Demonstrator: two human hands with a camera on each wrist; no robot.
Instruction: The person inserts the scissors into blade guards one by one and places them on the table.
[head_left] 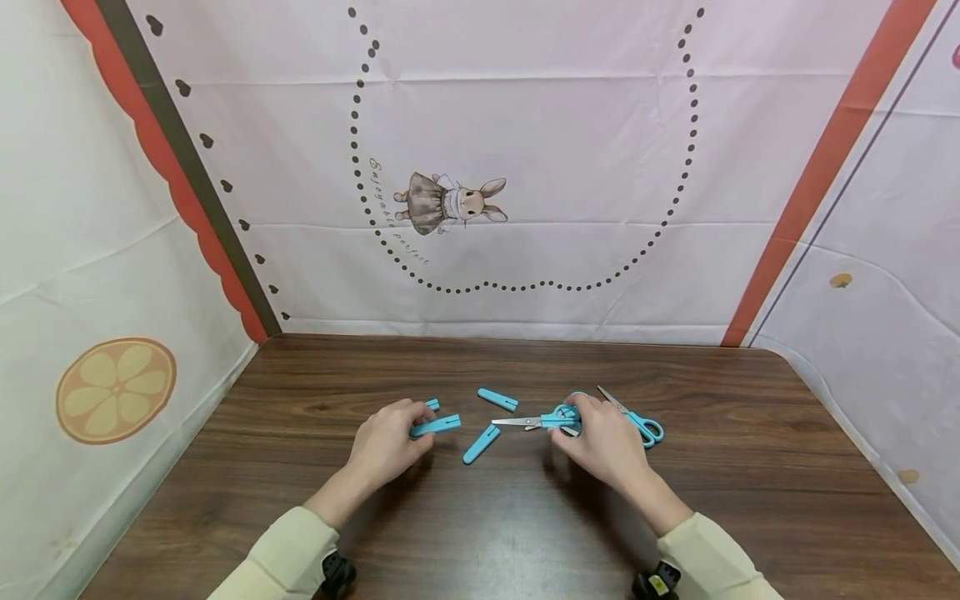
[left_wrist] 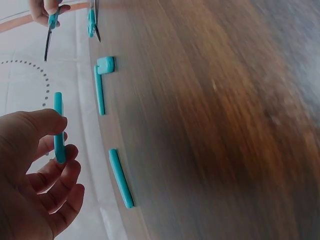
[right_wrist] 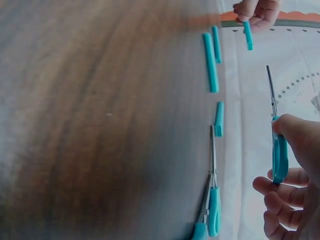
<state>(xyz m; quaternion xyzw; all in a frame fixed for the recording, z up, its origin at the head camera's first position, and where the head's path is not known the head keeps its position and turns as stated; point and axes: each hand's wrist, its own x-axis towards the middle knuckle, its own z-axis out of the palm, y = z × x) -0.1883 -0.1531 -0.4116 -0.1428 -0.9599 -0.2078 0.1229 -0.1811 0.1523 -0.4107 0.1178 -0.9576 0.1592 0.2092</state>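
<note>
My left hand [head_left: 408,429] pinches a light-blue blade cover [head_left: 437,426] between thumb and fingers, just above the wooden table [head_left: 480,517]; the left wrist view shows that cover [left_wrist: 59,131] upright in the pinch. My right hand [head_left: 579,423] grips a pair of blue-handled scissors [head_left: 555,418] with the blades together and pointing left toward the cover. In the right wrist view these scissors [right_wrist: 278,150] are held off the table, thumb on the handle. A short gap separates the blade tip from the held cover.
A second pair of blue scissors [head_left: 639,422] lies just right of my right hand. Three loose covers lie on the table: one [head_left: 481,443] between my hands, one [head_left: 498,399] behind it, one [head_left: 432,404] behind my left hand. Printed cloth walls [head_left: 525,167] enclose three sides.
</note>
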